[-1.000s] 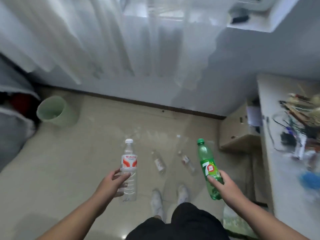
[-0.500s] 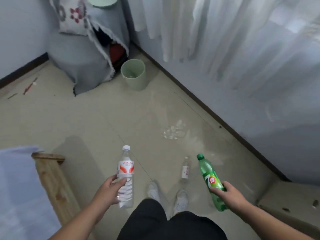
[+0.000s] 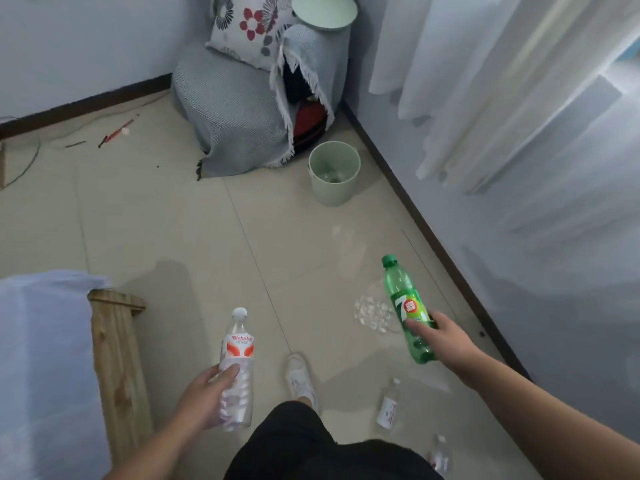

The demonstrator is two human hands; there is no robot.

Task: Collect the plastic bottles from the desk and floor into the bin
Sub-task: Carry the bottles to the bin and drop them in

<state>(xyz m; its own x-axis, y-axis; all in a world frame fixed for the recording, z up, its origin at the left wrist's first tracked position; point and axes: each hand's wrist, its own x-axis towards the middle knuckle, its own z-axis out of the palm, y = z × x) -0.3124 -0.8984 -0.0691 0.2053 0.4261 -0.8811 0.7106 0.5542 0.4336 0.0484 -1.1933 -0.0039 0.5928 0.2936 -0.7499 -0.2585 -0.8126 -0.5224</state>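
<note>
My left hand (image 3: 204, 400) grips a clear water bottle (image 3: 238, 355) with a red and white label, held upright at the lower centre. My right hand (image 3: 446, 344) holds a green soda bottle (image 3: 405, 303), tilted with its cap up and to the left. The pale green bin (image 3: 346, 161) stands open on the floor ahead, near the wall skirting. A crumpled clear bottle (image 3: 372, 311) lies on the tiles just behind the green one. Two small clear bottles lie by my feet, one (image 3: 389, 405) with a white label, another (image 3: 440, 455) at the frame's bottom.
A grey-covered chair (image 3: 235, 109) with a flowered cushion (image 3: 247, 26) stands behind the bin. A wooden bed frame (image 3: 117, 358) with a pale sheet is at the left. White curtains (image 3: 502, 98) hang at the right. Pens and a wire (image 3: 114, 131) lie by the far wall.
The view has swung left, away from the desk and toward the bin, which now lies ahead and nearer. Both hands keep hold of their bottles.
</note>
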